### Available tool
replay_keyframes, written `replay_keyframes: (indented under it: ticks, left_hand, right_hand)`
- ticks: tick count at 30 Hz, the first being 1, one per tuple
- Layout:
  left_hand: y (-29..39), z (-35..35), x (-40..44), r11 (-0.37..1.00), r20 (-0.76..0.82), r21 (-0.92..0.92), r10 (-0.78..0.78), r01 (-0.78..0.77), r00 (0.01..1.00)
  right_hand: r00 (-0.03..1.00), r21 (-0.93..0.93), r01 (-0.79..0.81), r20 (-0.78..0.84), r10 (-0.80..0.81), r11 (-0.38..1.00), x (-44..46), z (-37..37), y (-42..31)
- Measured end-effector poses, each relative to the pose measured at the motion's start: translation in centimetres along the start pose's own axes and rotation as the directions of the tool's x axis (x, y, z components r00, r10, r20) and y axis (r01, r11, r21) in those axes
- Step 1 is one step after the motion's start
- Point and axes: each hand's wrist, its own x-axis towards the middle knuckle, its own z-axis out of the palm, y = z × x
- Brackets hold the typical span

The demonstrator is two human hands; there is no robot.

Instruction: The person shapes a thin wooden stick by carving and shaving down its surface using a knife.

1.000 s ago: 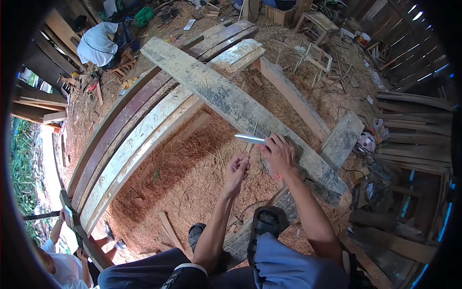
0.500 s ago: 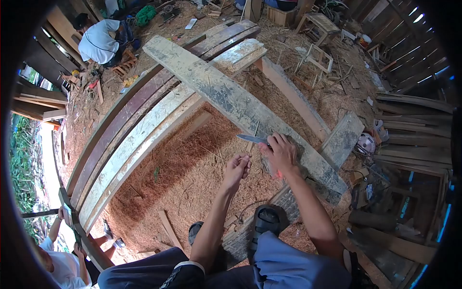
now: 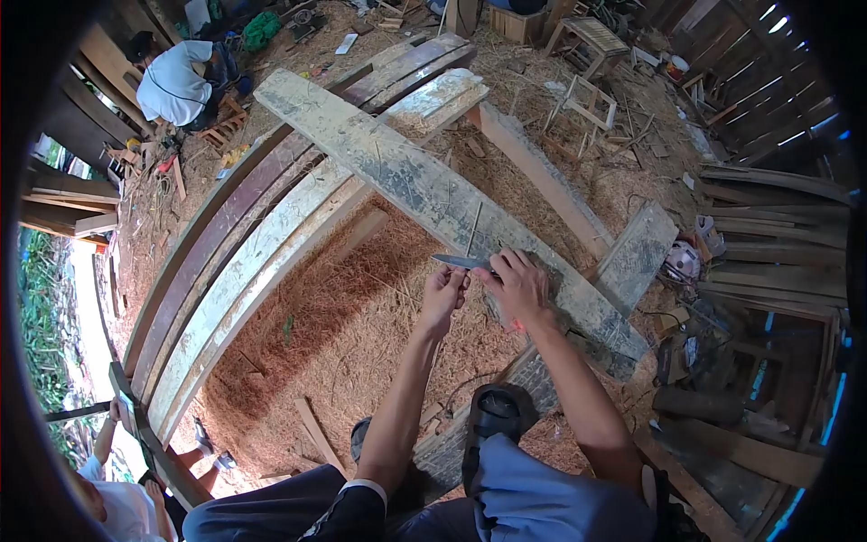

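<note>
My right hand point(image 3: 519, 287) is closed round the handle of a knife point(image 3: 459, 261), its blade pointing left. Between the fingers of my left hand point(image 3: 442, 298) is a thin wooden stick point(image 3: 474, 228), which sticks up past the blade. The blade lies across the stick just above my left fingertips; whether it cuts in, I cannot tell. Both hands are held in front of a long, dirt-stained plank point(image 3: 406, 176) that runs diagonally ahead of me. The knife's handle is mostly hidden by my right fingers.
Long curved beams point(image 3: 271, 230) sweep along the left under the plank. Wood shavings point(image 3: 361, 334) cover the ground. One person in a white shirt point(image 3: 176, 86) crouches at the far left; another person point(image 3: 126, 506) is at the lower left. Stacked boards point(image 3: 777, 244) lie at the right.
My left hand has risen slightly, and the stick now stands more upright against the blade. The knife has shifted a little left with my right hand. The whole view has moved slightly.
</note>
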Motion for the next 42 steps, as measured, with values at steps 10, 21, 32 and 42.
replay_keyframes:
  ticks: [10, 21, 32, 42]
  left_hand:
    - [-1.6, 0.7, -0.3, 0.952, -0.059, 0.151, 0.277, -0.266, 0.959]
    - [-2.6, -0.2, -4.7, 0.921, -0.114, 0.270, 0.321, -0.282, 0.940]
    - [-2.6, -2.4, -5.8, 0.908, -0.080, 0.343, 0.283, -0.240, 0.956]
    - [-1.8, 0.6, 0.2, 0.925, -0.056, 0.276, 0.287, -0.261, 0.956]
  right_hand:
    - [1.000, -0.030, 0.021, -0.008, -0.021, 0.999, 0.0, 0.1, 0.0]
    - [0.999, -0.031, -0.045, 0.005, 0.045, 0.999, 0.0, 0.2, -0.3]
    - [0.999, -0.036, -0.031, 0.025, 0.032, 0.999, 0.0, -0.2, -0.4]
    - [1.000, -0.013, -0.006, 0.008, 0.006, 1.000, 0.0, 0.1, 0.0]
